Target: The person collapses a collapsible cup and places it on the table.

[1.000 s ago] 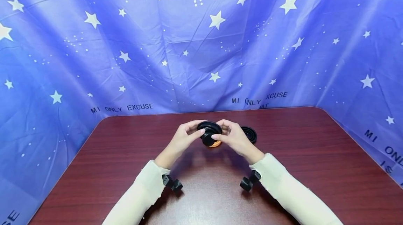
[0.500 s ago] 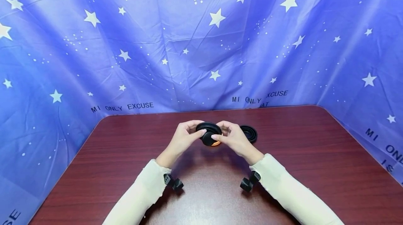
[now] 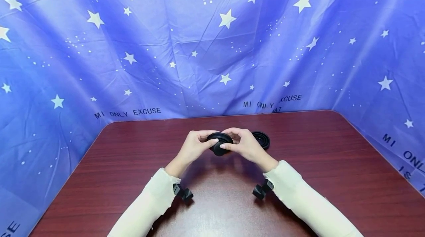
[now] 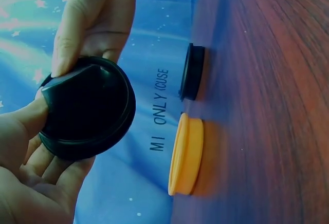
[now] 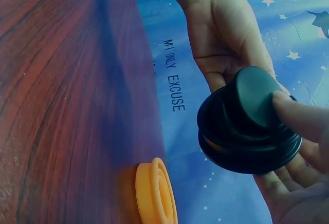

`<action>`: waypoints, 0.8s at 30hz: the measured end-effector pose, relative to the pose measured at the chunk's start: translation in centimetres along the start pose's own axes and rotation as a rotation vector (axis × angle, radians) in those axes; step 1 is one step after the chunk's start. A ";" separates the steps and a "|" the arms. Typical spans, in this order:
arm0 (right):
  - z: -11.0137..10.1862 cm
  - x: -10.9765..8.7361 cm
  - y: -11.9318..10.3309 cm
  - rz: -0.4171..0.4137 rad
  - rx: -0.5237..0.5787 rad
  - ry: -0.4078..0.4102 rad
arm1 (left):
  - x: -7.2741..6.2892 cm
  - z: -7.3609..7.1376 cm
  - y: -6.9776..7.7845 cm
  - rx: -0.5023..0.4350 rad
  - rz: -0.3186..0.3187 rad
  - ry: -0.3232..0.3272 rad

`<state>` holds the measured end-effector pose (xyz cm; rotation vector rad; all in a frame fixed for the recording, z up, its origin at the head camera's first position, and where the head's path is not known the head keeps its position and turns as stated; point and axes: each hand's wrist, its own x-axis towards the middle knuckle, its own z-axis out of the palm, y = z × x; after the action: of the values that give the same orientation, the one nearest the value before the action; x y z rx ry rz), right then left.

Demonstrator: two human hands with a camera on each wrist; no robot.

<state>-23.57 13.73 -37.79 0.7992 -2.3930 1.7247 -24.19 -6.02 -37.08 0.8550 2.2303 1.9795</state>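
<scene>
Both hands hold a black round lid (image 3: 219, 150) with a raised, sloping spout above the table. My left hand (image 3: 193, 147) grips its left side, with the thumb on the front and the fingers around the rim. From the right, my right hand (image 3: 245, 145) pinches it, its thumb against the raised part. In the right wrist view, the lid (image 5: 252, 126) shows a stepped double rim. On the table beyond stands a low orange ring-shaped piece (image 4: 187, 156), hidden in the head view. A similar black ringed piece (image 3: 262, 140) lies behind my right hand.
The dark red wooden table (image 3: 132, 178) ends at a blue curtain (image 3: 199, 45) printed with stars and lettering. Black wrist cameras hang under both cuffs, the left camera (image 3: 183, 192) and the right camera (image 3: 262, 190).
The lid has moved slightly lower and tilted in both hands, and the thumbs have shifted on it. The orange piece, partly visible below it before, is now covered in the head view.
</scene>
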 end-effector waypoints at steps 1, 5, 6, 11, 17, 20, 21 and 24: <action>0.0 0.0 -0.1 0.006 -0.012 0.000 | 0.1 0.0 -0.1 0.000 -0.006 0.004; 0.2 0.1 -0.3 0.035 -0.055 0.015 | 0.4 -0.2 -1.3 -0.003 -0.037 0.015; 0.2 0.2 -0.3 0.040 -0.062 0.022 | 0.6 -0.3 -1.7 -0.005 -0.042 0.014; 0.4 0.4 -0.3 0.056 -0.042 0.057 | 0.8 -0.6 -2.0 -0.025 -0.016 0.018; 0.3 0.4 0.0 0.068 0.066 0.155 | 0.6 -0.9 -1.6 -0.128 -0.029 0.026; 0.2 0.5 -0.1 0.045 0.107 0.185 | 0.6 -0.9 -1.6 -0.163 -0.051 0.024; 0.2 0.5 -0.1 0.039 0.115 0.191 | 0.5 -0.9 -1.6 -0.166 -0.054 0.022; 0.1 0.5 -0.2 0.027 0.119 0.197 | 0.6 -0.9 -1.6 -0.156 -0.049 0.027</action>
<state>-23.91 13.38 -37.51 0.5810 -2.2003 1.8744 -25.59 -6.60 -38.18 0.7534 2.0554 2.1207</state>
